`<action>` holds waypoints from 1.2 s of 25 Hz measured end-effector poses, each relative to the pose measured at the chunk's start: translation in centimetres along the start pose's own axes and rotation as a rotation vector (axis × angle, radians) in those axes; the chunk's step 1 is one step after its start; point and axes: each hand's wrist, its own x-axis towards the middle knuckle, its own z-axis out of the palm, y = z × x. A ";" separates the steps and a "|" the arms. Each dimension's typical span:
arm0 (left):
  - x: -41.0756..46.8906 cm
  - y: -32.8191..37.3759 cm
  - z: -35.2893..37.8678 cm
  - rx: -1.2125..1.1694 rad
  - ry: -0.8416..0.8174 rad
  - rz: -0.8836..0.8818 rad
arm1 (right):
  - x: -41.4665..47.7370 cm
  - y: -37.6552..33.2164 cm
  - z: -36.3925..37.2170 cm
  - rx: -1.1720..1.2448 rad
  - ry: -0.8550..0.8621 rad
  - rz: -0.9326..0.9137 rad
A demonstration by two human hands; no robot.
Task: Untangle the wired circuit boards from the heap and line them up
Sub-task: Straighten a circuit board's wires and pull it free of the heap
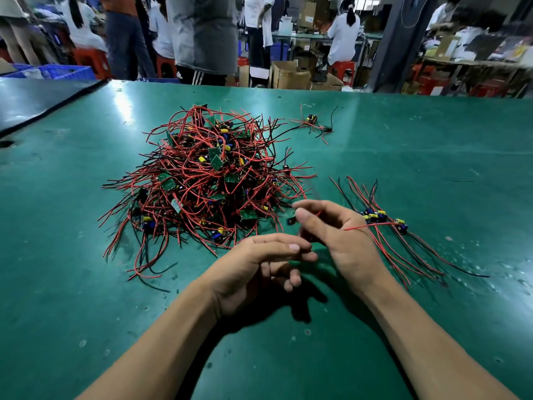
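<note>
**Li:** Both forearms come in from the bottom edge, and the hands meet just in front of the heap (pixel 202 180). What step do you make it?

**Chen:** Freeing 1 board, I'd judge. Right hand (pixel 340 235) has thumb and forefinger pinched on a small dark board (pixel 290 220), blurred, with a red wire (pixel 372 225) running out across its palm to the right. Left hand (pixel 259 267) is loosely curled, fingers narrow; whether a wire is between them I cannot tell.

**Li:** Where do finished ones go?

**Chen:** About 3 wired boards (pixel 380 218) lie side by side on the green table (pixel 432 157), just right of the right hand. Their long axis runs diagonally: wires fan away toward the far left and toward the near right, boards in the middle.

**Li:** And the stray?

**Chen:** 1 small tangle (pixel 313 122) sits well apart, beyond the heap.

**Li:** Next move?

**Chen:** Probably draw the trailing wires clear of the heap's edge, straighten them, then lay the board down parallel to that row, wires on the same diagonal
</note>
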 end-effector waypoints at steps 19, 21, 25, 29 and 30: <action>0.4 0.0 0.4 -0.035 0.054 0.036 | 0.3 -0.6 -1.1 0.491 -0.060 0.445; 0.4 0.1 0.5 -0.047 0.074 0.034 | 0.3 -0.7 -1.4 0.511 -0.078 0.406; 0.1 0.0 0.5 -0.058 0.044 0.027 | 0.4 -0.9 -1.4 0.563 -0.060 0.375; 0.0 -0.1 0.4 0.022 -0.034 0.002 | 0.3 -1.0 -1.4 0.493 -0.052 0.418; 0.0 -0.2 0.3 0.027 -0.041 0.000 | 0.3 -1.1 -1.4 0.499 -0.071 0.430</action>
